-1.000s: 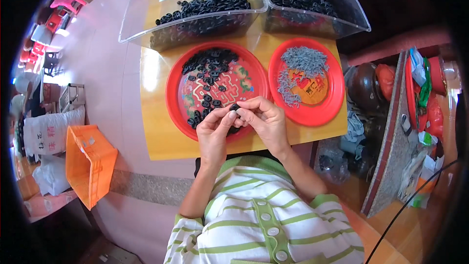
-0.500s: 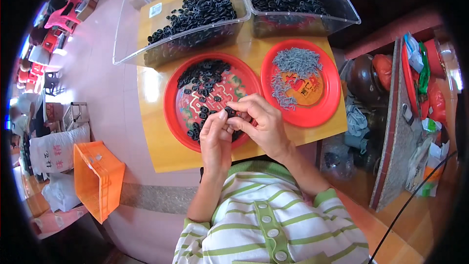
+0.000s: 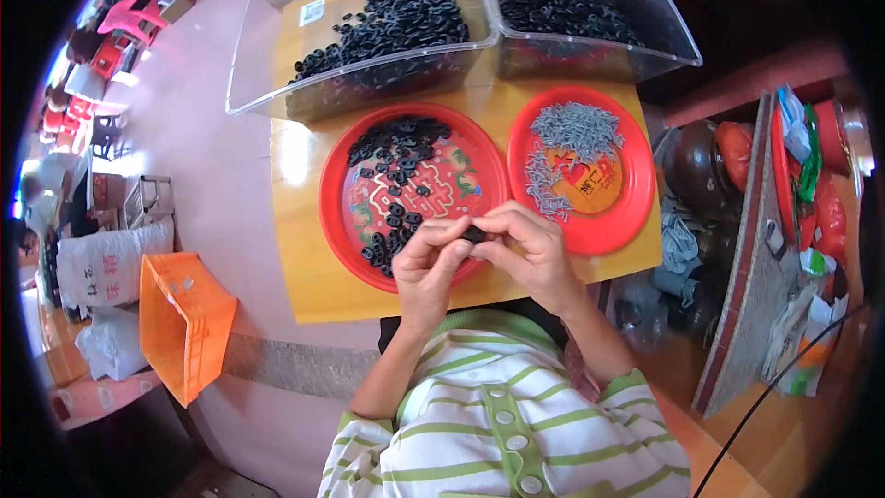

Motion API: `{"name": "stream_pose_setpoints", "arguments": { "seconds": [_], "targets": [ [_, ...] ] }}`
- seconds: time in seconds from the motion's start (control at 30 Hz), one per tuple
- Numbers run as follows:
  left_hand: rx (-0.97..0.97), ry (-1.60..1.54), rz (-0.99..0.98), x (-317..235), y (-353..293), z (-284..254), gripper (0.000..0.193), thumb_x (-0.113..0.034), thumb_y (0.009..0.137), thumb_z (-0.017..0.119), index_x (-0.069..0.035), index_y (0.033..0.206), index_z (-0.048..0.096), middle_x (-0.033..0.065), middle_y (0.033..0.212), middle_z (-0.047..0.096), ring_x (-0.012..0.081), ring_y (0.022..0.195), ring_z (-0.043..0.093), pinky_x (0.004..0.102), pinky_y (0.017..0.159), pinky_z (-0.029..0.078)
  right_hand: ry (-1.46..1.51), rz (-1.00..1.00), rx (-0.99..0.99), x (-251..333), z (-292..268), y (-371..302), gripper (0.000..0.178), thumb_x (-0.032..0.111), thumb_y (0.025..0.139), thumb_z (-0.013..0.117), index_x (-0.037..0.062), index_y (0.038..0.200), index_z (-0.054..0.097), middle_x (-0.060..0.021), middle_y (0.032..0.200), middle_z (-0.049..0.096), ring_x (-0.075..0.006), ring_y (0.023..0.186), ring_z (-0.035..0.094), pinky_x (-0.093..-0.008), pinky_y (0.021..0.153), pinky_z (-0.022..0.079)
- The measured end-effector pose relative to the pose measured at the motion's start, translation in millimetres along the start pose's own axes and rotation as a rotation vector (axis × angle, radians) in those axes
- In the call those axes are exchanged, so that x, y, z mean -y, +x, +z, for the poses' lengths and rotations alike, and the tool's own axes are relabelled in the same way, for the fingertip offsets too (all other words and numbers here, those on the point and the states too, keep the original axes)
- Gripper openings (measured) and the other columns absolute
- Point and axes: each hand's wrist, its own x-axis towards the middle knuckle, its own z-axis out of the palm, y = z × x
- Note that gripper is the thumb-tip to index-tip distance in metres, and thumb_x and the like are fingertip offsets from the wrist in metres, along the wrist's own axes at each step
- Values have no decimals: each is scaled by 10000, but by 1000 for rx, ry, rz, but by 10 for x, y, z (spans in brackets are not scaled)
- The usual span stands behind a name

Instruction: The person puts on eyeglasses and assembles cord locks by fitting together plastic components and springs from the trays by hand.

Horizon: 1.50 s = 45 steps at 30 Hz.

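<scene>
A small black plastic part (image 3: 474, 234) is pinched between the fingertips of both hands, over the near right rim of a round red tray (image 3: 334, 249). My left hand (image 3: 430, 267) grips its left side, thumb and fingers closed. On its other side my right hand (image 3: 533, 254) is closed too; whether a screw is in its fingers is hidden. Loose black parts (image 3: 396, 143) lie in the tray's far half, with more (image 3: 383, 249) beside my left hand. A second red tray (image 3: 636, 212) at the right holds a heap of small grey screws (image 3: 579, 126).
Two clear plastic bins (image 3: 387, 60) (image 3: 599, 46) heaped with black parts stand at the back of the yellow table (image 3: 295, 290). An orange crate (image 3: 184, 323) and a white sack (image 3: 115, 263) are on the floor at left. Shelving with bags (image 3: 737, 258) stands at right.
Both hands have moved slightly right and nearer to me, still closed together on the black part. The whole view has shifted a little.
</scene>
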Motion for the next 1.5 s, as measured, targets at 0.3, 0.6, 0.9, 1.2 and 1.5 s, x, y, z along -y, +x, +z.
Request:
{"name": "stream_pose_setpoints", "arguments": {
  "seconds": [0.3,0.6,0.9,1.2,1.5],
  "targets": [
    [36,-9,-87,82,50,-6,181,44,852,612,41,1031,632,91,970,608,115,794,604,222,734,510,197,193,-44,-16,9,-54,149,-3,838,644,-24,979,603,-81,901,589,-121,765,624,-236,635,501],
    [-36,1018,263,-174,504,-311,236,-4,767,678,-62,996,672,96,875,606,215,718,593,297,646,494,-302,-42,-518,211,-809,964,188,7,823,661,11,1010,648,-7,856,615,-34,693,517,-190,617,445],
    [153,1381,324,-104,660,-495,207,-39,732,670,-51,938,680,91,848,582,267,819,555,359,729,471,-402,-112,-584,91,-1118,957,176,61,823,677,34,996,665,-17,881,634,-73,750,563,-209,682,463],
    [212,1387,235,-150,689,-346,119,-22,730,657,-17,836,603,101,859,546,295,849,528,391,749,445,-478,353,-220,-402,-934,-276,72,24,801,658,8,868,636,-80,793,594,-147,686,589,-256,597,459],
    [123,188,-341,27,97,157,193,1,824,673,17,1002,597,20,858,629,80,761,607,186,693,481,-532,216,-211,-462,-879,-387,83,33,793,648,-5,858,613,-117,815,580,-268,724,596,-351,636,477]
  ]
}}
